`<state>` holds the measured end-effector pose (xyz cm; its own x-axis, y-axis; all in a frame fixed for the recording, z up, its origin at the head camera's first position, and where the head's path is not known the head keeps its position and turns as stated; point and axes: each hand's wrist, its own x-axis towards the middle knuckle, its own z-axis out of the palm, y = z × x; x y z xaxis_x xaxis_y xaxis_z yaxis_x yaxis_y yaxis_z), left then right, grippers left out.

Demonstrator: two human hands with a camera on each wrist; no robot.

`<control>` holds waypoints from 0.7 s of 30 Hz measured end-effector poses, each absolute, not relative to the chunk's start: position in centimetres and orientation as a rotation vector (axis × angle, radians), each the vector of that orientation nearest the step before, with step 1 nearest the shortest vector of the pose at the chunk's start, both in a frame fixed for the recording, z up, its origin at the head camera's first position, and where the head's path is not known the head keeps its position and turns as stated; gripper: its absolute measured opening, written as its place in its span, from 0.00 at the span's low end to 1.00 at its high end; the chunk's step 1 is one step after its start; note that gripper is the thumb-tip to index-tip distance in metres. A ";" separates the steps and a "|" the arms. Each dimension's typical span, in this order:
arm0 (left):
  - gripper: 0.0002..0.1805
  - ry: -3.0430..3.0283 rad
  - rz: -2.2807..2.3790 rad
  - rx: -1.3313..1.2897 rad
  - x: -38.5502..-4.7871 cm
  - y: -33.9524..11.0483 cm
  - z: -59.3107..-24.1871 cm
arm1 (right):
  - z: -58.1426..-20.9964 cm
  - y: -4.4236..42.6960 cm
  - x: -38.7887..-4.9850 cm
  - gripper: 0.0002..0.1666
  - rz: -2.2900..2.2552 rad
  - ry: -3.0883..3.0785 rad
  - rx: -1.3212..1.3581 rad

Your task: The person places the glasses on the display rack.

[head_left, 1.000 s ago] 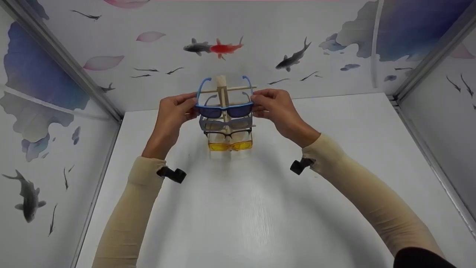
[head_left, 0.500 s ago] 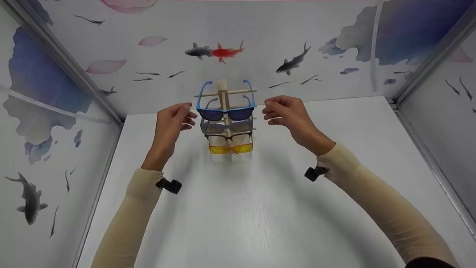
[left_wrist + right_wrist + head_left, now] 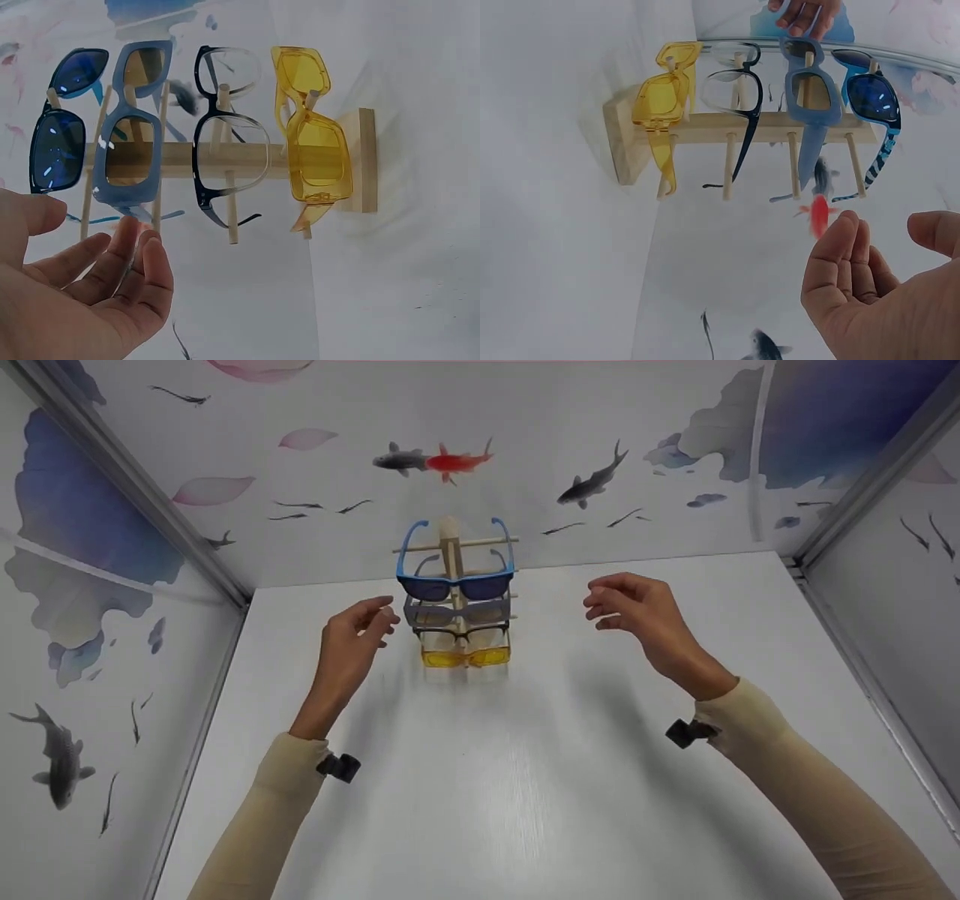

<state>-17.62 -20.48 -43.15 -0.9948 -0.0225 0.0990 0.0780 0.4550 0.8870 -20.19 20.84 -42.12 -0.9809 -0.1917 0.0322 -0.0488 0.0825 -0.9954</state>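
Observation:
A wooden glasses rack point(image 3: 448, 547) stands upright near the back wall, with a pair of glasses on each tier. Blue-framed sunglasses point(image 3: 454, 588) sit at the top, with grey-blue sunglasses point(image 3: 106, 166) below. Black-and-clear glasses point(image 3: 198, 150) come under those, and yellow glasses point(image 3: 660, 101) are lowest. Just left of the rack my left hand point(image 3: 352, 641) is raised, fingers loosely bent and holding nothing. My right hand point(image 3: 645, 619) hangs in the air well to the right, thumb apart from the bent fingers, nothing between them.
The rack's square wooden base point(image 3: 367, 160) rests on the white table point(image 3: 480, 795). Printed wall panels point(image 3: 675, 405) with fish and petals enclose the back and both sides. Thin pegs point(image 3: 730, 169) stick out from the rack's post.
Both hands have let go of the blue sunglasses, which stay on the top tier. My right hand has drawn away to the right and nearer; my left has come down slightly.

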 end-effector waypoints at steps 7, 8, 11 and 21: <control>0.23 -2.611 -1.520 -0.124 -16.6 -20.3 -43.9 | -43.7 22.4 -19.2 0.21 -2.049 2.238 -0.262; 0.23 -2.616 -1.510 -0.137 -16.4 -20.2 -44.0 | -43.9 22.6 -19.1 0.21 -2.049 2.244 -0.275; 0.24 -2.631 -1.474 -0.178 -15.7 -20.3 -44.4 | -44.9 23.2 -18.8 0.21 -2.032 2.274 -0.321; 0.27 -2.683 -1.364 -0.270 -13.9 -20.6 -46.5 | -47.5 25.1 -17.5 0.21 -1.908 2.413 -0.408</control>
<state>-13.93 -20.58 -46.48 -0.9770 0.1040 0.1864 0.2119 0.5781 0.7880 -17.51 25.06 -47.49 -0.9648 -0.2277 0.1318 -0.1808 0.2097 -0.9609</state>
